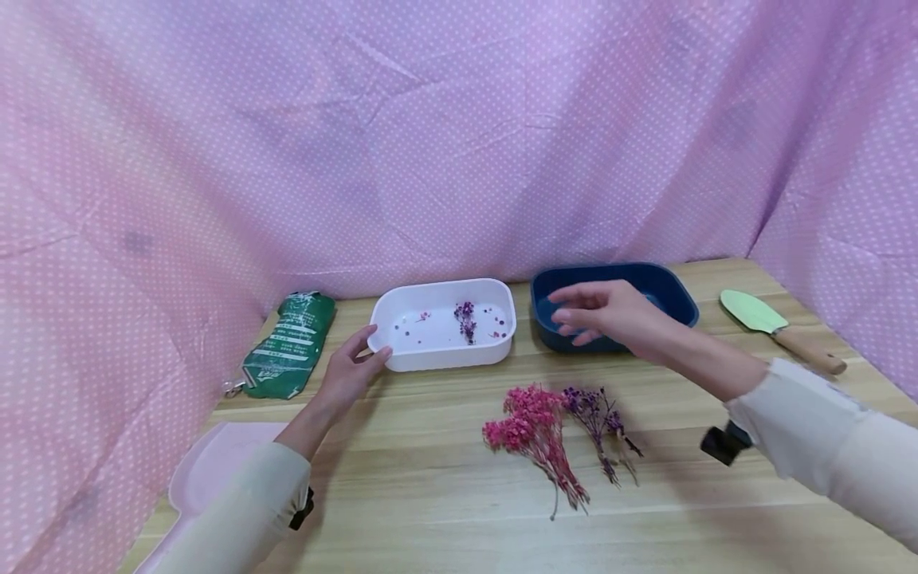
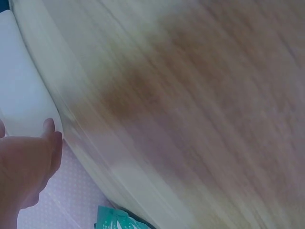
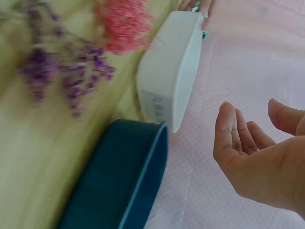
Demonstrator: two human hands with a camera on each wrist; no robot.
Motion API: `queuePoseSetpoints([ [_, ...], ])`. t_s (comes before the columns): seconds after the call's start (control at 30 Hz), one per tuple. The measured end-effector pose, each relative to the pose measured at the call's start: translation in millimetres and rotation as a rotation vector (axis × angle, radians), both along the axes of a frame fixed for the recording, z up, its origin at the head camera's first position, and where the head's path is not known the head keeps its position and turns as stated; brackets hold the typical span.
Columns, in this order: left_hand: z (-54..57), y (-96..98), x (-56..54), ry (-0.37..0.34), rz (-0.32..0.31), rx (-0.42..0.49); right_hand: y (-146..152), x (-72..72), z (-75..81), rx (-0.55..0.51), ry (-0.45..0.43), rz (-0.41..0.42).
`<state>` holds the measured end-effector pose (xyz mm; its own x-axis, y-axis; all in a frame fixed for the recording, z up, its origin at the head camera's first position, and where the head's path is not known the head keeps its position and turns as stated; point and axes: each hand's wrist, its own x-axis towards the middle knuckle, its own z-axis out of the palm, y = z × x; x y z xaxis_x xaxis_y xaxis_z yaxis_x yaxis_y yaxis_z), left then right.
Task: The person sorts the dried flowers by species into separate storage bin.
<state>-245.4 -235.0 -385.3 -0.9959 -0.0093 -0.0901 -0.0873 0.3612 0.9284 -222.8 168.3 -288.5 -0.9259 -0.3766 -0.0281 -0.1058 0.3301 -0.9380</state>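
Note:
My left hand [image 1: 350, 371] holds the left end of a white plastic tub [image 1: 445, 360], thumb at its near corner and fingers at the rim. Inside the tub lie a small purple dried-flower sprig [image 1: 466, 321] and several scattered bits of petal. Above the near left part of a dark blue tub [image 1: 684, 307] hovers my right hand [image 1: 610, 315], fingers loosely bent and nothing between them. Its thumb stands apart from the fingers in the right wrist view. On the table in front lie a bunch of pink dried flowers [image 1: 534, 422] and some purple dried flowers [image 1: 594, 418].
A green printed bag [image 1: 290, 347] with a clip lies left of the white tub. Nearer, a pale pink flat item [image 1: 222, 458] is partly under my left sleeve. At the right rests a light green trowel [image 1: 753, 311] with a wooden handle. Pink dotted cloth [image 1: 430, 159] hangs behind.

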Motion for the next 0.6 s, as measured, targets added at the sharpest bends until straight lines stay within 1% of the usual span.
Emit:
queuePoseSetpoints([
  [0.13,0.0,0.1,0.2,-0.002,0.002,-0.006,20.9,14.9,-5.4,0.034,-0.007,-0.008],
  [0.33,-0.2,0.2,0.6,-0.011,0.007,-0.017,46.6,32.3,-15.9,0.091,-0.009,-0.037],
  [0.5,-0.4,-0.1,1.0,-0.015,0.007,-0.014,61.2,43.0,-26.4,0.109,-0.017,-0.038],
  [0.6,-0.1,0.5,1.3,-0.013,0.006,-0.013,66.8,46.7,-31.9,0.113,-0.010,-0.058],
])
